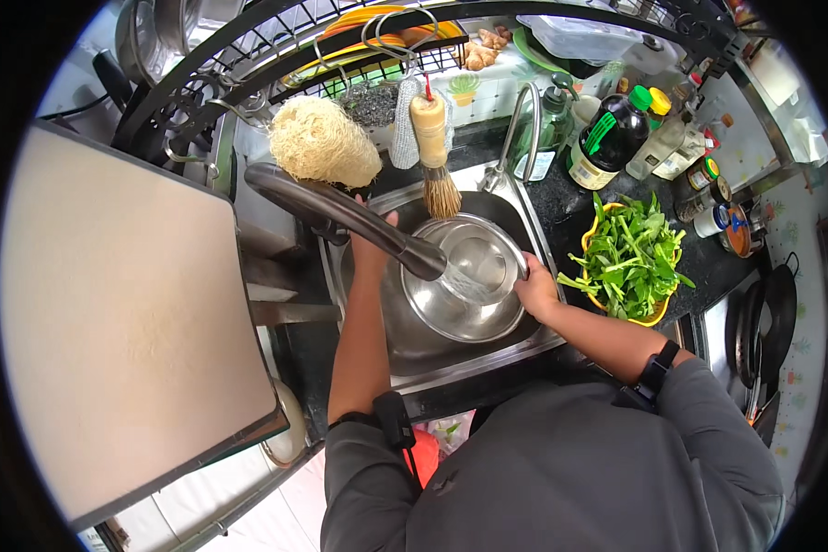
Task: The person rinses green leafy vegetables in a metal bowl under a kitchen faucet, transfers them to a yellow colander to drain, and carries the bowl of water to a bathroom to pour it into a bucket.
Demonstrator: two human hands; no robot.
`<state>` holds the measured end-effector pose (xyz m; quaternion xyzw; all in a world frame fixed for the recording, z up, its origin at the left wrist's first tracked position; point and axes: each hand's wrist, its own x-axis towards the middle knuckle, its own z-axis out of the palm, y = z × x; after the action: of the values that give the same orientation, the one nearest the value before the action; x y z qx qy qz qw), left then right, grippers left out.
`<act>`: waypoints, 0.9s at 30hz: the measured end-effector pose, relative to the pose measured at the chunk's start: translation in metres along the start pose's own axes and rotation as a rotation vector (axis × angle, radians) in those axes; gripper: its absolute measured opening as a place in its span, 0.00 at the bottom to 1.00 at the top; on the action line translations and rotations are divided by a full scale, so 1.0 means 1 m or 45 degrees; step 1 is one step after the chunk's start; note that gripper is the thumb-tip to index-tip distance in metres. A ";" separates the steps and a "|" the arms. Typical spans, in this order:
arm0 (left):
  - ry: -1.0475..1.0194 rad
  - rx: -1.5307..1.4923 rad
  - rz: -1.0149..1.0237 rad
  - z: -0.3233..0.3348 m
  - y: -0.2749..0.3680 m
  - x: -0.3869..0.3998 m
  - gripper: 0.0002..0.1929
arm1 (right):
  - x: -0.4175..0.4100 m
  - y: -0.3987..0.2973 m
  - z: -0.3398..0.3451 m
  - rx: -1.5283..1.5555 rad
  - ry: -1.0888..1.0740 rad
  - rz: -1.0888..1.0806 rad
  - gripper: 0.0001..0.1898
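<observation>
A stainless steel bowl (428, 303) rests tilted in the sink (414, 359). My right hand (537, 288) grips its rim on the right side. Water runs into the bowl from the dark faucet (345, 217). My left hand (376, 224) reaches up behind the faucet's spout, close to its base; the spout covers much of the hand, so its hold cannot be made out. Above the bowl's far rim hangs a wooden-handled brush (430, 131), bristles down. A loofah (321, 141) hangs just beyond the spout.
Right of the sink stands a yellow basket (593, 303) heaped with leafy greens (628, 259). Behind it are a dark sauce bottle (610, 138), a soap dispenser (548, 117) and several jars. A slim curved tap (535, 124) rises at the sink's back. A pale board-like surface (131, 324) fills the left.
</observation>
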<state>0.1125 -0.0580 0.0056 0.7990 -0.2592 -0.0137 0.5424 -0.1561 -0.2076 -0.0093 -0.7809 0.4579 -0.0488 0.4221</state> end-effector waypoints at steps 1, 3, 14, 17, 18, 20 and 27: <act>-0.002 0.110 0.092 0.006 0.008 -0.008 0.45 | 0.002 0.002 -0.001 -0.004 0.009 0.047 0.29; -0.108 -0.121 -0.025 0.037 0.038 -0.049 0.29 | 0.005 0.009 -0.007 -0.016 0.054 0.094 0.29; -1.275 1.240 0.391 0.014 -0.011 -0.122 0.30 | 0.004 -0.035 -0.025 -0.419 -0.007 -0.192 0.24; -0.481 1.405 0.641 -0.025 -0.022 -0.107 0.30 | 0.003 -0.072 -0.029 -0.276 -0.361 0.292 0.22; -0.349 1.298 0.548 -0.022 0.002 -0.098 0.29 | 0.014 -0.049 -0.027 -0.091 -0.345 0.407 0.18; -0.371 0.900 -0.110 -0.040 0.001 -0.094 0.26 | 0.017 -0.041 -0.023 0.192 -0.540 0.661 0.15; -0.155 -0.908 -1.054 -0.075 0.026 -0.116 0.17 | 0.016 0.011 0.017 0.348 -0.585 0.761 0.17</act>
<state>0.0242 0.0488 0.0292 0.5987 0.0665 -0.3592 0.7128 -0.1464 -0.2121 -0.0326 -0.5403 0.5479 0.1917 0.6092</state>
